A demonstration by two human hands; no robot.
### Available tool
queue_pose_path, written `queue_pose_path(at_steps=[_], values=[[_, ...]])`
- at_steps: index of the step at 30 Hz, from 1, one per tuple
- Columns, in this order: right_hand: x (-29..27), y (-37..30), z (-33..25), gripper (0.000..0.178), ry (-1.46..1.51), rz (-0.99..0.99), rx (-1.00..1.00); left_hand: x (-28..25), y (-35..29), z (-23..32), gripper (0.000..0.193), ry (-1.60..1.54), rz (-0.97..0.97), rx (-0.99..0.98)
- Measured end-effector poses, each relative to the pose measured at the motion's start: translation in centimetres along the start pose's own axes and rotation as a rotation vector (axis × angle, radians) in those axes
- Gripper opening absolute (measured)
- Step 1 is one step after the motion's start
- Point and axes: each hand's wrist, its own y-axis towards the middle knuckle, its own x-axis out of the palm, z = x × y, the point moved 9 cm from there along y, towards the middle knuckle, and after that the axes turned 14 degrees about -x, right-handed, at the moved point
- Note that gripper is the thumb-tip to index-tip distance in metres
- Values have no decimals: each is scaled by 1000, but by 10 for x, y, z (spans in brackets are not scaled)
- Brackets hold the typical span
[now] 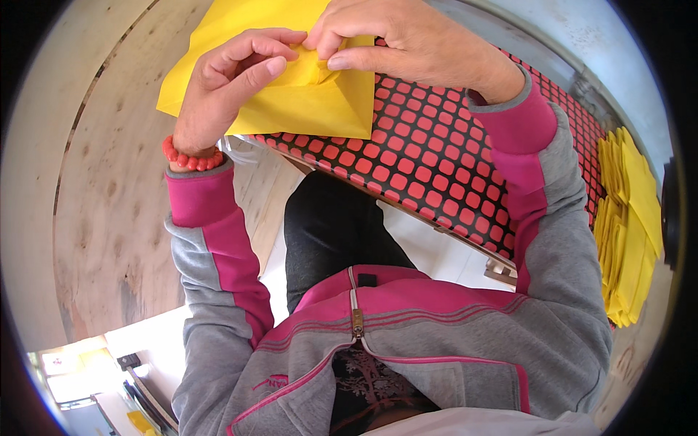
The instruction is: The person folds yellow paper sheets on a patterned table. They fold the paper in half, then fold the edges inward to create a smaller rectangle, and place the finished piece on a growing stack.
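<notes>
- At 11 to 12 o'clock, a bright yellow, straight-edged sheet of thin, cloth-like material [331, 109] lies partly on a red-and-black checked table cover [429, 149], its near edge by the table's rim — likely to keep it within easy reach of both hands.
- The right hand [396, 43], coming in from 1 o'clock, appears to pinch a small raised fold between thumb and fingertips, probably so it cannot spring open.
- The left hand [224, 81], at 11 o'clock, hovers half-curled over the sheet, thumb apart from the fingers; whether its fingertips grip the material, one cannot tell.
- At 3 o'clock, folded yellow pieces [629, 225] stand bunched together — seemingly parked aside to spare working room.
- A pale wooden surface [120, 203] spreads at 9 o'clock.
</notes>
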Motion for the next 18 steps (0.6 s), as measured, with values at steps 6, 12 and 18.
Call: queue_pose_path(at_steps=[6,12,18], values=[[-2,-4,9,17,188,103,73,9,-9,8,15,10,18,49],[0,-5,14,19,206,106,151,9,-8,7,12,6,55,68],[-11,-8,12,20,85,32,303,3,-5,-6,5,-77,157,-18]])
